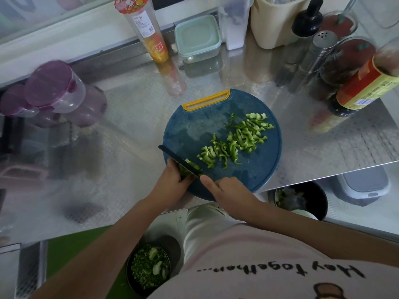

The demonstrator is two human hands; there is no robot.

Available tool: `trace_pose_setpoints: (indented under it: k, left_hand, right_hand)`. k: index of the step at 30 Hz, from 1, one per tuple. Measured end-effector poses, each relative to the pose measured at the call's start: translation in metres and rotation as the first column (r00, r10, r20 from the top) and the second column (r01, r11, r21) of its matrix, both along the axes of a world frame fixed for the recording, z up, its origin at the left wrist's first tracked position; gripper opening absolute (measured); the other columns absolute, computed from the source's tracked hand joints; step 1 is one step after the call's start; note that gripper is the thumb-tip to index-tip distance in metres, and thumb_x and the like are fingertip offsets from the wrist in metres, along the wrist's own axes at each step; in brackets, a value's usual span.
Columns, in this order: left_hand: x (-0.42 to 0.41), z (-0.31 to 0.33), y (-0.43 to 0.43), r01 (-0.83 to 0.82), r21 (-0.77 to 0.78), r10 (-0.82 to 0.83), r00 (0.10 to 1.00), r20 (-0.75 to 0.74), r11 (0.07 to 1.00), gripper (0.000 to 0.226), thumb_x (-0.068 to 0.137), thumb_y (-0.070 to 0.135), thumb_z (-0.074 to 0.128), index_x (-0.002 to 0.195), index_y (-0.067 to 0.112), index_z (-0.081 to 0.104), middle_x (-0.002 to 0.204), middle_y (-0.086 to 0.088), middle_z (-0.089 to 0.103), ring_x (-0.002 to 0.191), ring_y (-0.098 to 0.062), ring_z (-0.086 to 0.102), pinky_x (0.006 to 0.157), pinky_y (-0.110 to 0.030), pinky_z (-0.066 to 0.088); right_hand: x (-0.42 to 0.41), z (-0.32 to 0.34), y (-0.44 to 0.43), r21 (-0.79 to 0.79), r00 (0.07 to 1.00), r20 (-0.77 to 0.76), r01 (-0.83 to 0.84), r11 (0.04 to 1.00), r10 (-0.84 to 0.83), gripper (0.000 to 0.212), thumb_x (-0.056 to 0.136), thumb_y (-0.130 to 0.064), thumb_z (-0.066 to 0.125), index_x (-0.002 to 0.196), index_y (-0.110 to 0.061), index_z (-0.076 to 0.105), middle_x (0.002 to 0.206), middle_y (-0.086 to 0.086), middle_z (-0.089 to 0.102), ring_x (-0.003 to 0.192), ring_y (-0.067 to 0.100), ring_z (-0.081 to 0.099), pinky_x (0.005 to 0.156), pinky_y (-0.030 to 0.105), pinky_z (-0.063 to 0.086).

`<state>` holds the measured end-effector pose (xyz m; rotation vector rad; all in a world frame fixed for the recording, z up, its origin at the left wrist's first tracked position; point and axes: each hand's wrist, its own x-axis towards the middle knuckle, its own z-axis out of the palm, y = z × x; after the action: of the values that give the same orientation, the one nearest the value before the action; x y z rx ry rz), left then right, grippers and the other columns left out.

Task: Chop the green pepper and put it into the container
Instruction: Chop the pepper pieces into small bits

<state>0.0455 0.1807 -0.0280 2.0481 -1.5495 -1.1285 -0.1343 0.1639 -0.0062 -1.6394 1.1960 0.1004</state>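
A round blue cutting board with a yellow handle lies on the steel counter. Several green pepper strips lie in a row across its middle and right. At the board's near left edge my left hand holds down the uncut piece of green pepper with curled fingers. My right hand grips the handle of a black knife, forefinger stretched toward the blade. The blade lies across the pepper piece, right beside my left fingers. A mint-lidded container stands shut at the back of the counter.
Purple-lidded jars stand at the left. A tall tube, a shaker, jars and a sauce bottle crowd the back and right. Below the counter edge sit a bowl of chopped greens and a dark pot.
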Motion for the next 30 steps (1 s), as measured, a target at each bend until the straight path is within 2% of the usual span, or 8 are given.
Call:
trace_pose_setpoints:
  k: [4, 7, 11, 14, 17, 20, 24, 30]
  left_hand:
    - [0.0, 0.001, -0.001, -0.015, -0.003, 0.015, 0.999, -0.04, 1.0, 0.05, 0.082, 0.036, 0.059, 0.124, 0.013, 0.042, 0.119, -0.001, 0.055, 0.107, -0.017, 0.056, 0.094, -0.04, 0.049]
    - [-0.002, 0.003, -0.004, 0.016, -0.032, -0.018, 0.998, -0.061, 0.999, 0.021, 0.086, 0.018, 0.059, 0.106, 0.019, 0.053, 0.106, 0.003, 0.058, 0.1, -0.014, 0.058, 0.09, -0.036, 0.051]
    - [-0.003, 0.004, -0.007, 0.029, -0.06, -0.033, 0.997, -0.068, 0.998, 0.028, 0.085, 0.007, 0.059, 0.086, 0.034, 0.053, 0.091, 0.011, 0.058, 0.091, -0.015, 0.059, 0.083, -0.034, 0.051]
    - [-0.002, 0.001, -0.005, 0.024, -0.059, -0.031, 0.993, -0.111, 0.998, 0.024, 0.085, 0.015, 0.06, 0.105, 0.027, 0.054, 0.107, 0.005, 0.057, 0.105, -0.017, 0.056, 0.092, -0.032, 0.048]
    - [-0.001, -0.001, -0.004, 0.027, -0.042, -0.031, 0.996, -0.089, 0.999, 0.058, 0.082, 0.028, 0.058, 0.135, 0.024, 0.035, 0.135, -0.001, 0.043, 0.122, -0.015, 0.045, 0.103, -0.031, 0.04]
    - [0.0, -0.003, -0.004, 0.036, -0.044, -0.039, 0.997, -0.07, 0.998, 0.063, 0.085, 0.023, 0.06, 0.14, 0.023, 0.03, 0.138, 0.001, 0.037, 0.125, -0.015, 0.042, 0.107, -0.033, 0.038]
    - [-0.001, -0.002, -0.004, 0.049, -0.06, -0.052, 0.997, -0.049, 0.997, 0.063, 0.087, 0.017, 0.062, 0.141, 0.019, 0.029, 0.136, 0.001, 0.038, 0.124, -0.016, 0.042, 0.107, -0.033, 0.037]
    - [0.001, -0.002, -0.004, 0.046, -0.044, -0.047, 0.998, -0.033, 0.998, 0.064, 0.087, 0.017, 0.06, 0.14, 0.02, 0.025, 0.136, -0.006, 0.041, 0.122, -0.02, 0.046, 0.106, -0.038, 0.041]
  right_hand:
    - [0.0, -0.006, 0.003, -0.05, 1.0, 0.006, -0.029, 0.998, 0.029, 0.061, 0.093, -0.062, 0.013, 0.062, -0.017, 0.041, 0.063, 0.005, 0.049, 0.066, 0.024, 0.049, 0.067, 0.034, 0.039]
    - [0.0, -0.011, 0.006, -0.1, 0.998, -0.011, -0.06, 0.993, 0.059, 0.066, 0.091, -0.064, 0.01, 0.066, -0.014, 0.045, 0.064, 0.006, 0.05, 0.066, 0.024, 0.05, 0.067, 0.035, 0.041]
    - [0.006, -0.017, 0.007, -0.165, 0.997, -0.003, -0.073, 0.984, 0.074, 0.107, 0.066, -0.08, -0.02, 0.086, -0.008, 0.056, 0.058, -0.001, 0.039, 0.053, 0.018, 0.04, 0.062, 0.035, 0.034]
    - [0.003, -0.018, 0.007, -0.118, 0.998, -0.012, -0.059, 0.991, 0.058, 0.084, 0.083, -0.071, -0.002, 0.078, -0.008, 0.053, 0.061, 0.003, 0.046, 0.06, 0.022, 0.046, 0.065, 0.036, 0.039]
    - [0.002, -0.017, 0.008, -0.092, 1.0, -0.005, -0.014, 0.996, 0.014, 0.068, 0.092, -0.061, 0.009, 0.073, -0.011, 0.049, 0.066, 0.006, 0.051, 0.067, 0.024, 0.051, 0.067, 0.035, 0.04]
    - [0.003, -0.017, 0.007, -0.1, 1.0, -0.009, -0.023, 0.995, 0.022, 0.065, 0.092, -0.062, 0.008, 0.069, -0.013, 0.045, 0.065, 0.006, 0.051, 0.067, 0.025, 0.052, 0.067, 0.035, 0.041]
    - [0.005, -0.02, 0.006, -0.136, 0.996, -0.054, -0.083, 0.987, 0.077, 0.072, 0.091, -0.063, 0.007, 0.076, -0.008, 0.051, 0.066, 0.007, 0.052, 0.067, 0.025, 0.051, 0.068, 0.036, 0.043]
    - [0.012, -0.028, 0.003, -0.174, 0.993, -0.064, -0.11, 0.978, 0.101, 0.108, 0.064, -0.081, -0.017, 0.088, -0.007, 0.058, 0.061, 0.001, 0.043, 0.059, 0.021, 0.045, 0.063, 0.033, 0.037]
